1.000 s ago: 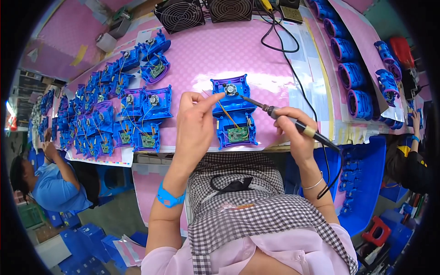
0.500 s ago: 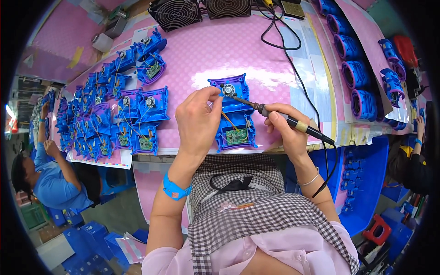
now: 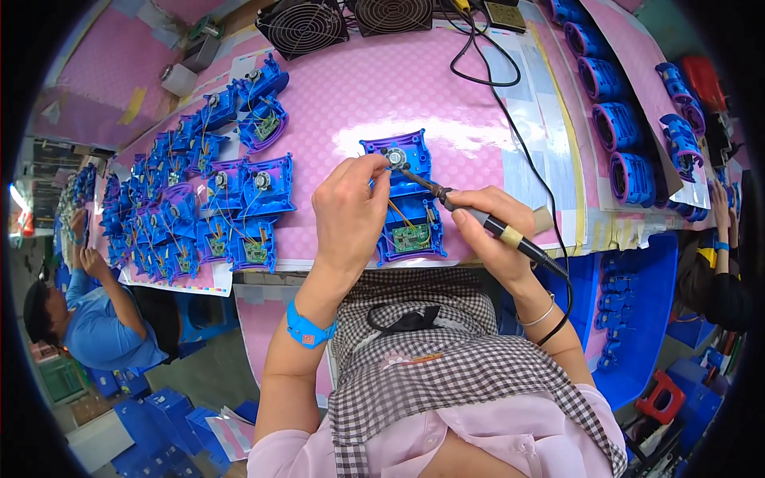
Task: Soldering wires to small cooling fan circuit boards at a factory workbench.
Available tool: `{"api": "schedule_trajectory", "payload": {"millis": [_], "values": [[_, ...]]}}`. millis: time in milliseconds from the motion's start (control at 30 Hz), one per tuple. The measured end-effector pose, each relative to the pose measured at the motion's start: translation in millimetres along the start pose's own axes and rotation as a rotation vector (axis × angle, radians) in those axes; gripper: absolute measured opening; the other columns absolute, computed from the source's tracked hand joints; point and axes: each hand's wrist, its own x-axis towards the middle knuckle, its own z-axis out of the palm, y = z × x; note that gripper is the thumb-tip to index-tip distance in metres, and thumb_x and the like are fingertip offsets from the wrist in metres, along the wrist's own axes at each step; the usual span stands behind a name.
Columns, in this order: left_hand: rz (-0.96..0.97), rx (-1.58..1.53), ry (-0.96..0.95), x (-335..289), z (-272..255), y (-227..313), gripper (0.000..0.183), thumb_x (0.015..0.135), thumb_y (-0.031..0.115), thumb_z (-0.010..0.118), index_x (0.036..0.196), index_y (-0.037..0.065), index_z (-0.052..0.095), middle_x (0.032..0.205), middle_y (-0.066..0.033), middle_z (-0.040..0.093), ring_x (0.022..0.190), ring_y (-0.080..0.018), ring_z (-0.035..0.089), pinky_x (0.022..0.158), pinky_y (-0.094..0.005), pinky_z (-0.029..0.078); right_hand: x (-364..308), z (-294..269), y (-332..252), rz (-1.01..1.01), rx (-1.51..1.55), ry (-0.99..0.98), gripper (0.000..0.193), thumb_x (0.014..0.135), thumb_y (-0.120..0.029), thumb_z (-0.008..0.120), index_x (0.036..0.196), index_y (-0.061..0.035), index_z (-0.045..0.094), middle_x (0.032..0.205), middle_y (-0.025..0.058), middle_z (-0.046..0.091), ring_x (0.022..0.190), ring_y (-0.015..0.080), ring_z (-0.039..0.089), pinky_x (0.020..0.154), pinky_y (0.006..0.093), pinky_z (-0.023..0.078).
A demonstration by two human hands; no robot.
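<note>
My right hand (image 3: 504,256) grips the soldering iron (image 3: 496,226), aimed at the speaker (image 3: 396,158); my left hand (image 3: 351,205) is pinched beside it, on what I can't tell. The blue plastic housing (image 3: 414,145), near the desk's (image 3: 470,111) front edge, should be light, stiff: hold its sides, sparing delicate wires (image 3: 396,210).

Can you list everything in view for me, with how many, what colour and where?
Soldering iron: 1, mostly black, centre
Shells: many, blue and purple, table's left, middle and right
Speakers: several, silver and black, in shells
Circuit boards: several, green, in shells
Fans: 2, black, far edge
Cable: at least 1, black, right of centre
Bottle: 1, white, far left
Table: 1, pink-topped, middle
Bins: several, blue, lower left and right
Co-workers: at least 2, blue and black clothes, both sides
Apron: 1, checked, bottom centre
Left hand: 1, bare, by a speaker
Right hand: 1, bare, around the iron
</note>
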Motion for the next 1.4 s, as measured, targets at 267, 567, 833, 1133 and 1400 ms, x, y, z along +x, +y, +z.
{"api": "schedule_trajectory", "payload": {"millis": [267, 567, 833, 1133, 1400], "values": [[0.012, 0.036, -0.022, -4, -10, 16, 0.013, 0.078, 0.0, 0.068, 0.091, 0.002, 0.069, 0.073, -0.0071, 0.061, 0.054, -0.0125, 0.055, 0.05, -0.0278, 0.043, 9, -29, -1, 0.228, 0.173, 0.122, 0.015, 0.085, -0.005, 0.063, 0.095, 0.0045, 0.069, 0.076, 0.0087, 0.064, 0.061, 0.0107, 0.057, 0.055, 0.0224, 0.045], [0.036, 0.107, -0.094, 2, 10, 16, 0.018, 0.077, 0.0, 0.066, 0.095, 0.003, 0.066, 0.074, -0.009, 0.061, 0.06, -0.0219, 0.059, 0.055, -0.035, 0.046, 14, -24, 10, 0.109, 0.065, 0.007, 0.015, 0.082, -0.001, 0.064, 0.095, 0.0029, 0.07, 0.075, 0.0064, 0.064, 0.059, 0.0081, 0.056, 0.053, 0.0208, 0.043], [0.036, 0.12, -0.091, 4, 15, 13, 0.02, 0.075, 0.0, 0.07, 0.094, 0.003, 0.067, 0.072, -0.0059, 0.063, 0.055, -0.0156, 0.058, 0.051, -0.03, 0.045, 16, -25, 11, 0.092, 0.056, 0.0, 0.015, 0.08, 0.0, 0.064, 0.094, 0.0022, 0.07, 0.075, 0.0053, 0.064, 0.059, 0.0073, 0.054, 0.052, 0.0212, 0.04], [-0.276, -0.3, 0.147, -1, -12, 16, 0.009, 0.082, 0.005, 0.07, 0.091, 0.003, 0.07, 0.074, -0.0039, 0.058, 0.066, -0.0082, 0.055, 0.054, -0.026, 0.042, 18, -27, 9, 0.03, 0.025, -0.018, 0.015, 0.079, 0.0, 0.065, 0.093, 0.0025, 0.07, 0.075, 0.006, 0.064, 0.061, 0.0083, 0.055, 0.054, 0.0216, 0.041], [-0.189, 0.044, 0.103, -6, -1, -9, 0.021, 0.075, 0.018, 0.08, 0.089, 0.004, 0.073, 0.068, -0.0015, 0.05, 0.055, -0.0088, 0.038, 0.05, -0.0272, 0.03, 16, -27, 7, 0.119, 0.101, 0.046, 0.015, 0.082, -0.002, 0.064, 0.094, 0.0034, 0.069, 0.076, 0.0073, 0.063, 0.061, 0.0085, 0.055, 0.054, 0.0214, 0.042]]}}
